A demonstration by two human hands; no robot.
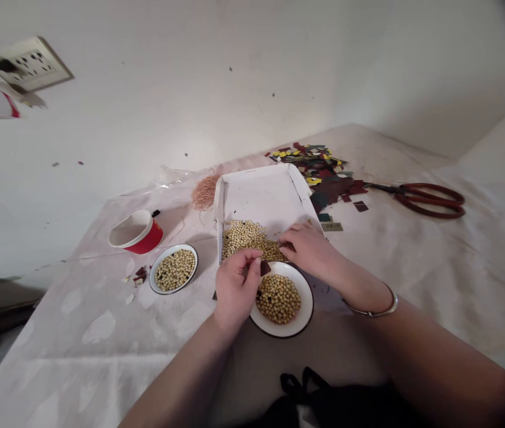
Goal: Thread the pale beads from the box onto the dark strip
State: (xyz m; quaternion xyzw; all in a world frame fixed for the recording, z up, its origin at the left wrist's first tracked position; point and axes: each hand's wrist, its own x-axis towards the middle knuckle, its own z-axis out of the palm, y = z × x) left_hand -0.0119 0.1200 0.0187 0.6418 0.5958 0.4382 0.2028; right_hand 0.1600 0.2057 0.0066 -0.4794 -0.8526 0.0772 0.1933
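Nearest you, the bowl [307, 300] sits just beside the tray [261, 193], likely shortening your reach to its beads [243, 238]. Your left hand [235, 288] nearly closes thumb and finger beside a dark chip [265, 268]; your right hand [308, 248] dips toward beads. I cannot tell either grip's hold.

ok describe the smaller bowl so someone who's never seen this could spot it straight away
Find the open white box on the cloth-covered table, then look left to the red cup. The bowl sits between them, a little nearer the person, full of pale beads. Unlike the bigger bowl by the hands, it has no hand at its rim.
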